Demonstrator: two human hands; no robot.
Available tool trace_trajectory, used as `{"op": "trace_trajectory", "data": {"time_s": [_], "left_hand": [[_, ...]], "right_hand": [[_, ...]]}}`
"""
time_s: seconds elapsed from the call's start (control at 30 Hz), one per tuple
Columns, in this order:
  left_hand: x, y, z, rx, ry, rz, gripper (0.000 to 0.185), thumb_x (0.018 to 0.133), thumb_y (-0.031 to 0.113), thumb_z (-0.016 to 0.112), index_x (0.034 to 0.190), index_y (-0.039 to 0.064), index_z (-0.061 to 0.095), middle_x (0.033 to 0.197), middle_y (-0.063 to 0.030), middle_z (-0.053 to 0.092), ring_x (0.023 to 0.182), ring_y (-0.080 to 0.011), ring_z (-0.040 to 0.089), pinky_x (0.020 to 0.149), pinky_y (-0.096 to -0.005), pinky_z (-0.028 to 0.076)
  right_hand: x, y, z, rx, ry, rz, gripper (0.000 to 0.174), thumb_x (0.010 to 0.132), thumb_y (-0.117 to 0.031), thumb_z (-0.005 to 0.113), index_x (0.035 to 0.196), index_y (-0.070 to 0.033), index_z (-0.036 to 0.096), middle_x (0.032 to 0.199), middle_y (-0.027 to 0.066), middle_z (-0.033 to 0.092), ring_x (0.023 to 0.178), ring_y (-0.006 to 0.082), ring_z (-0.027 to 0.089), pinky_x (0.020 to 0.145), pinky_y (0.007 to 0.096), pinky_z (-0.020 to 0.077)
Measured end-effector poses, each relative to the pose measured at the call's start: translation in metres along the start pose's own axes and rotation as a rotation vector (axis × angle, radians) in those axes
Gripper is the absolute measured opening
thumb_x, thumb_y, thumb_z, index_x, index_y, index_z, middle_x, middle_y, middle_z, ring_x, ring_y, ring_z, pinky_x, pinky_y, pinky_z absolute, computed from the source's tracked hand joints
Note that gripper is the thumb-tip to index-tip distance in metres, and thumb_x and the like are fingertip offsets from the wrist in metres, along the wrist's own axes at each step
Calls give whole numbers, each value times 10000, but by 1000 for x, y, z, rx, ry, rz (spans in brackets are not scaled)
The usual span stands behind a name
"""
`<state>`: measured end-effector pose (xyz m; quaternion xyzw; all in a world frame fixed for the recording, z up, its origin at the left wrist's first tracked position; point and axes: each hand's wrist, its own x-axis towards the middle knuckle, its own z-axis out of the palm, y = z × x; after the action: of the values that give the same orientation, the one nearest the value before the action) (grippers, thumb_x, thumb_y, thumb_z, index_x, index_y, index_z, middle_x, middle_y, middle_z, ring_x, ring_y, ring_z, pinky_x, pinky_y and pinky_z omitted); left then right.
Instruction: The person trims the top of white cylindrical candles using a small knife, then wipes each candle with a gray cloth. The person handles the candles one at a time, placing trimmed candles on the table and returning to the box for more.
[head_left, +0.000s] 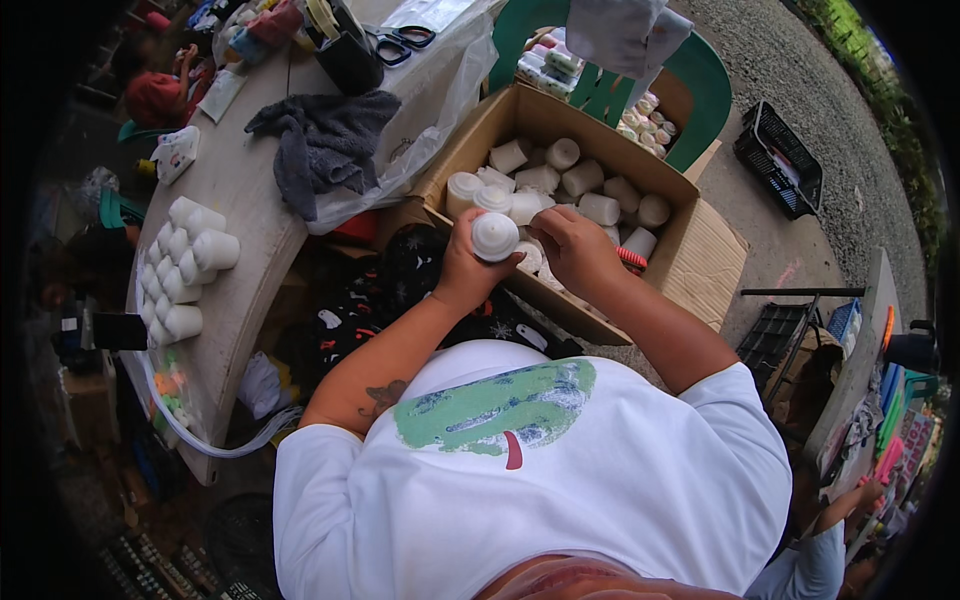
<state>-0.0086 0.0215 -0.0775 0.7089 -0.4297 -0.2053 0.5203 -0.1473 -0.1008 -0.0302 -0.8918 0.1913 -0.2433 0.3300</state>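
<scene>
My left hand (469, 262) is closed around a white candle (494, 237), its round end turned up towards me. Just to the right, my right hand (574, 244) hovers over the near edge of an open cardboard box (694, 247). Its fingers are bent together, and whether anything small is between them is hidden. Inside the box lie many white candles (583, 178), some upright and some on their sides. A red ridged item (631, 258) shows beside my right wrist, inside the box.
A curved table (247, 247) on the left bears rows of white candles (180, 270), a dark grey towel (322, 142), a tape dispenser (341, 45) and scissors (401, 43). Behind the box stands a green plastic chair (709, 82). A black crate (780, 157) sits on the ground. People are nearby at both sides.
</scene>
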Motion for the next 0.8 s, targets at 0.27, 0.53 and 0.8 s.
{"op": "trace_trajectory", "data": {"time_s": [0.27, 0.53, 0.8], "left_hand": [[1, 2, -13, -63, -141, -41, 671, 659, 146, 838, 1195, 100, 437, 1102, -81, 578, 1028, -189, 569, 903, -333, 454], [2, 4, -17, -31, -173, -40, 668, 657, 129, 830, 1203, 105, 446, 1095, -78, 586, 1014, -192, 575, 893, -336, 457], [2, 6, -16, -17, -158, -33, 665, 659, 131, 829, 1202, 101, 445, 1086, -87, 588, 1003, -191, 578, 880, -337, 463]], "right_hand": [[21, 23, -3, 26, -133, -167, 75, 794, -63, 617, 863, -91, 610, 866, 78, 617, 834, 298, 609, 705, 411, 456], [39, 9, -17, -316, -280, -393, 225, 717, -16, 599, 900, -147, 608, 843, 8, 605, 863, 199, 606, 846, 380, 364], [38, -1, -23, -453, -366, -411, 234, 715, -27, 600, 914, -149, 606, 850, 7, 604, 849, 205, 612, 808, 376, 378]]}}
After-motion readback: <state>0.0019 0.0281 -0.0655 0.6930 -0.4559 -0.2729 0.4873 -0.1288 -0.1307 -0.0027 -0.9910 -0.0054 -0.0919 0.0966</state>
